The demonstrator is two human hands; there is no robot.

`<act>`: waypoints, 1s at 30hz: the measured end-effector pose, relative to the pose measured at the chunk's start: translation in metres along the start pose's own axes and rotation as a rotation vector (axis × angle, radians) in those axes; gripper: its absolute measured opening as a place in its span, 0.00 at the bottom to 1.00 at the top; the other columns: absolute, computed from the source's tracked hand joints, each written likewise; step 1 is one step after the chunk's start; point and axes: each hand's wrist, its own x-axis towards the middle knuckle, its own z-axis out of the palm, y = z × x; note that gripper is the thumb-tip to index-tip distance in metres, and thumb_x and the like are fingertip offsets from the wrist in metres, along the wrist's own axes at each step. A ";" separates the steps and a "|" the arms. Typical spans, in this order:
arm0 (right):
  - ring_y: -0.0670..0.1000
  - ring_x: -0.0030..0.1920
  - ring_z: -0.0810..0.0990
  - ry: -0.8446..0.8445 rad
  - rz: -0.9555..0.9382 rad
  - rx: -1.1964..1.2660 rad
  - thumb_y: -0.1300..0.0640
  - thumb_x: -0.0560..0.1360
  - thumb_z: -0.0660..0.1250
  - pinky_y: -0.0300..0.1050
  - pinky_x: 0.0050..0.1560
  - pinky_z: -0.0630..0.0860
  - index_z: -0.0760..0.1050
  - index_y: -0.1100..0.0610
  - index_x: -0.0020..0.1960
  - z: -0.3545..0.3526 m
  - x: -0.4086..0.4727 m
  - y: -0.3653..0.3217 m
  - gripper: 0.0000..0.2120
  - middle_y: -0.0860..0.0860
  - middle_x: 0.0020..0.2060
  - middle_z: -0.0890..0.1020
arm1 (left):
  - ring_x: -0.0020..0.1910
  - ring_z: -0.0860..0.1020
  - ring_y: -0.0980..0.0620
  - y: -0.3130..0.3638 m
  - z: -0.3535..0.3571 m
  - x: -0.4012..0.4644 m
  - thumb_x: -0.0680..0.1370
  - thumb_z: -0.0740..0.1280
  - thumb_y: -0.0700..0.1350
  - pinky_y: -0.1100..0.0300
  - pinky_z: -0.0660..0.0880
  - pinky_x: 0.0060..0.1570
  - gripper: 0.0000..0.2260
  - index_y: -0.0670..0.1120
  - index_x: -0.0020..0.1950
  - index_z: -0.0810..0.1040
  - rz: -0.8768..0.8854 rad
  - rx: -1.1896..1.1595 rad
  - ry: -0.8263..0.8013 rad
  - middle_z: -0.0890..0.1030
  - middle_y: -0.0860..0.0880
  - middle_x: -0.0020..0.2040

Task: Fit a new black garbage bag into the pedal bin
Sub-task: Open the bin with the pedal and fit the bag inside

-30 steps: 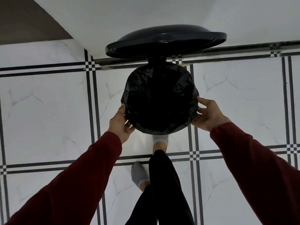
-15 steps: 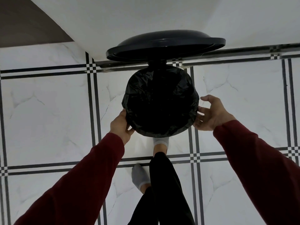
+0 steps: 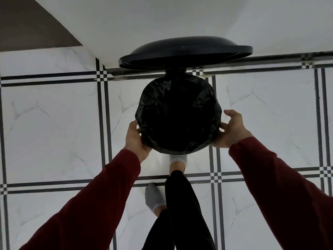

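Observation:
I look straight down on the round pedal bin. Its black lid point(image 3: 185, 51) stands up at the far side. The black garbage bag point(image 3: 178, 114) lines the bin's mouth, and its crinkled edge is folded out over the rim all round. My left hand point(image 3: 136, 139) presses the bag's fold against the bin's near-left side. On the near-right side my right hand point(image 3: 232, 130) cups the bag's fold, fingers spread upward. A foot in a grey sock point(image 3: 178, 159) sits at the bin's near base, where the pedal is hidden.
The bin stands on white marble-look floor tiles point(image 3: 54, 123) with black double lines, close to a white wall point(image 3: 144, 18). My other socked foot point(image 3: 155, 199) is planted behind, and black trouser legs point(image 3: 180, 213) fill the lower centre.
My right hand came back in from open air and now rests on the bag's near-right edge. The left hand stayed at the near-left edge, shifting slightly lower on the fold.

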 end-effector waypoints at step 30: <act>0.52 0.53 0.82 0.315 -1.172 -1.056 0.49 0.78 0.67 0.41 0.56 0.71 0.82 0.53 0.59 0.044 0.014 -0.034 0.13 0.50 0.53 0.85 | 0.63 0.71 0.46 0.045 0.051 0.015 0.82 0.66 0.50 0.55 0.69 0.63 0.12 0.51 0.65 0.76 0.963 1.141 0.200 0.71 0.45 0.62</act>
